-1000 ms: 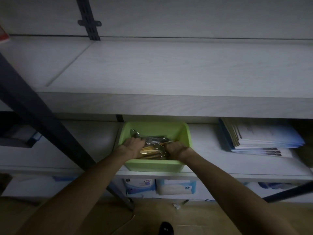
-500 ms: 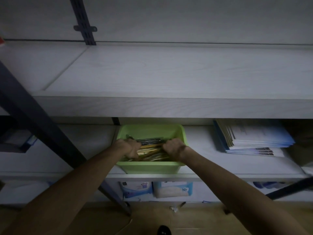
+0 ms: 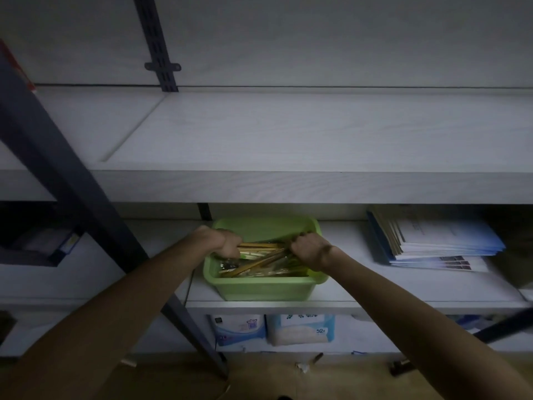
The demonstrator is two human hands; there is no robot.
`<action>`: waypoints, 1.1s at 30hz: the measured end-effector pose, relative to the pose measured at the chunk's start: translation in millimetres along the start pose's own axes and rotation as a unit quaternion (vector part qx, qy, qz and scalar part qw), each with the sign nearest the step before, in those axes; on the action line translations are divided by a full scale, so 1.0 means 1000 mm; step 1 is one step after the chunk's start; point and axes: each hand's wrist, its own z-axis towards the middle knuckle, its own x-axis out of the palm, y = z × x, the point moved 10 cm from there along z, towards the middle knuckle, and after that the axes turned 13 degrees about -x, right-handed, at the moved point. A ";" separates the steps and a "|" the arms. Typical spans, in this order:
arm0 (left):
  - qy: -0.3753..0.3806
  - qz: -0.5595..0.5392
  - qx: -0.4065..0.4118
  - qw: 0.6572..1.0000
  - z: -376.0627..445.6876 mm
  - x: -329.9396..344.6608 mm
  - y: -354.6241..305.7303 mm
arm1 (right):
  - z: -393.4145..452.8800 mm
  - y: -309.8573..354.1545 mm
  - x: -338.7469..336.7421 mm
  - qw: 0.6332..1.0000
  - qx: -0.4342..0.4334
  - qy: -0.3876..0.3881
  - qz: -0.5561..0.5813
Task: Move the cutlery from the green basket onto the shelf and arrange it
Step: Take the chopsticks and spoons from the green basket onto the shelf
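Cutlery (image 3: 261, 262): a bundle of long thin pieces, gold/yellowish handles, some wrapped in shiny clear plastic, piled loosely and crossing each other. Dim light, can't tell forks from spoons or chopsticks. All of it sits inside the basket (image 3: 259, 288), mostly lengthwise left to right, a few pieces angled.

Basket: light green plastic, rectangular, rounded rim, open top. Stands on the lower shelf (image 3: 375, 304) near its front edge, under the upper shelf (image 3: 288, 140).

Left hand (image 3: 227, 243): over the basket's left end, fingers curled down around the left ends of the cutlery, knuckles up, wrist bent. Grip looks closed on the bundle. Forearm runs down-left from the basket, bare.

Right hand (image 3: 310, 251): over the basket's right end, fist-like, fingers curled around the right ends of the cutlery, back of hand facing the camera. Forearm runs down-right from the basket, bare.

Both hands grip the same bundle from opposite ends, cutlery between them, low inside the basket.

Right of the basket on the same shelf: a stack of papers (image 3: 432, 241), blue and white, fanned slightly, apart from the basket. Below the basket, under the lower shelf: two white-blue packs (image 3: 271, 329) side by side. Left of the basket: a dark slanted post (image 3: 72, 180) crossing in front of both shelves. Above the basket, behind the upper shelf: a dark wall rail (image 3: 157, 44) with a bracket.
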 end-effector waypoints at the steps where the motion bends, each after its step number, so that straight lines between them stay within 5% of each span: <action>1: -0.008 0.001 0.001 1.000 0.000 -0.003 0.002 | -0.001 0.000 -0.001 1.000 0.001 0.005 -0.011; 15: -0.180 0.004 0.028 0.983 -0.025 -0.030 -0.004 | -0.020 0.002 -0.025 0.997 0.031 -0.015 -0.068; 33: -0.209 -0.100 0.052 0.971 -0.043 -0.026 0.019 | -0.075 -0.003 -0.048 0.990 0.101 -0.053 0.086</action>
